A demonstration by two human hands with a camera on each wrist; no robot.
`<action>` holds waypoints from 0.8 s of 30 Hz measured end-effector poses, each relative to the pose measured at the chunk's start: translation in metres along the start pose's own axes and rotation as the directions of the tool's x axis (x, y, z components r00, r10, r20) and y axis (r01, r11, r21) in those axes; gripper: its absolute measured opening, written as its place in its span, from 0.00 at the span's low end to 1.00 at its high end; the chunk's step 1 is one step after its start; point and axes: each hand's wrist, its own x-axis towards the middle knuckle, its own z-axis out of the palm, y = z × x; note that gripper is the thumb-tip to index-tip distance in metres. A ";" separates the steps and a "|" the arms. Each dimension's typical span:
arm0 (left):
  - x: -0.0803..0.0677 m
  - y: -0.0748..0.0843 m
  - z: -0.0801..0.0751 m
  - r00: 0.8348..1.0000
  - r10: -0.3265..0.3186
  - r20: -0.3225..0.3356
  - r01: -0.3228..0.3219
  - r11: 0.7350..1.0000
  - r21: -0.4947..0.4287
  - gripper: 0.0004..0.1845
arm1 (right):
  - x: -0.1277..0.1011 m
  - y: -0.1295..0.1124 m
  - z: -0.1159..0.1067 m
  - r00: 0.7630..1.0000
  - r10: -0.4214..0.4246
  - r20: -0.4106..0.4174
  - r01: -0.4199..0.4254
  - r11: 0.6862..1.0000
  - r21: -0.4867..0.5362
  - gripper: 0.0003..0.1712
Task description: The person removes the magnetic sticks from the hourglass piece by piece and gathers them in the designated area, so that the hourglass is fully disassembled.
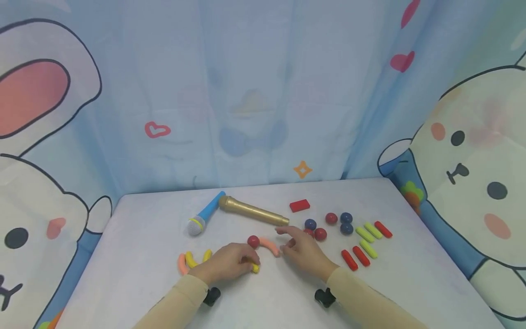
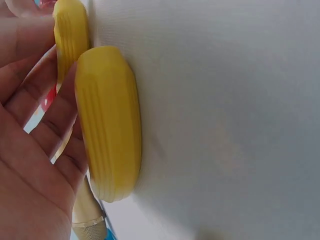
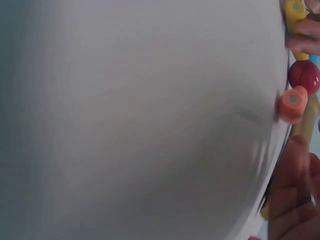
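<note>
My left hand [image 1: 230, 262] pinches a small yellow curved rod [image 1: 255, 268] at its fingertips; the left wrist view shows this yellow rod [image 2: 70, 37] between thumb and fingers. A second ribbed yellow rod [image 2: 109, 125] lies nearer, beside the palm. Past the left fingertips sits a red ball [image 1: 253, 241], with an orange curved rod [image 1: 270, 247] at its right. My right hand [image 1: 306, 253] is just right of the orange rod's lower end, fingers loosely bent and holding nothing. In the right wrist view, the orange rod [image 3: 292, 105] touches the red ball [image 3: 304, 77].
A gold microphone [image 1: 252, 212] and a blue microphone [image 1: 205, 214] lie behind the hands. Red and blue balls [image 1: 346, 228], yellow-green sticks [image 1: 368, 249], red sticks [image 1: 349, 260] and a red block [image 1: 299, 205] lie at right. Another orange curved rod [image 1: 182, 264] lies at left beside yellow ones.
</note>
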 end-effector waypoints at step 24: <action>-0.005 -0.003 0.001 0.997 0.077 -0.001 -0.076 0.987 0.141 0.12 | 0.019 -0.012 0.020 0.941 -0.297 0.160 0.328 0.918 -0.224 0.27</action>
